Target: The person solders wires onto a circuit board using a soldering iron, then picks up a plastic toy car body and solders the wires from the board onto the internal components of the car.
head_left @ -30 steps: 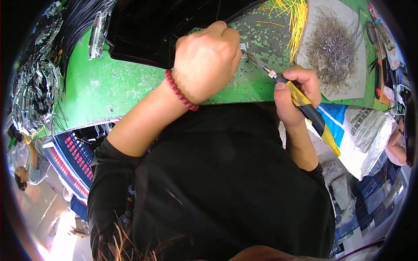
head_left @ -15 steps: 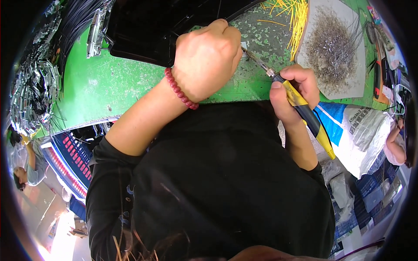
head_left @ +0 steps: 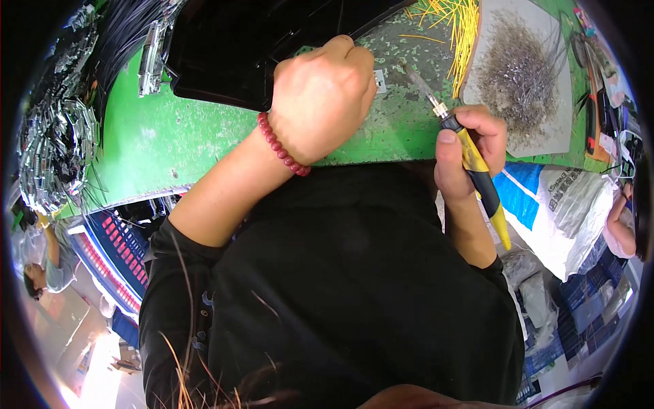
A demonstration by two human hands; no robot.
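Note:
My right hand (head_left: 492,140) grips a soldering iron (head_left: 475,158) by its yellow and black handle. The iron's metal tip points up and left over the worn green tabletop (head_left: 139,146), apart from my left hand (head_left: 320,95). That hand is closed, its back turned up, beside the near right edge of a black tray (head_left: 225,61). Its fingertips are hidden beneath it, so what they hold cannot be made out. A small white piece (head_left: 379,81) shows just right of its knuckles. A dark red bead bracelet (head_left: 274,141) circles my left wrist.
Yellow wires (head_left: 464,51) lie at the back, beside a grey board (head_left: 548,140) bearing a heap of fine dark bits (head_left: 514,75). Black wires (head_left: 124,51) and shiny strips (head_left: 51,157) crowd the left. An orange-handled tool (head_left: 591,129) lies far right, above a white and blue sack (head_left: 562,211).
The soldering iron has drawn back to the right with my right hand, its tip moving away from the white piece. More of that piece shows. My left hand has barely shifted.

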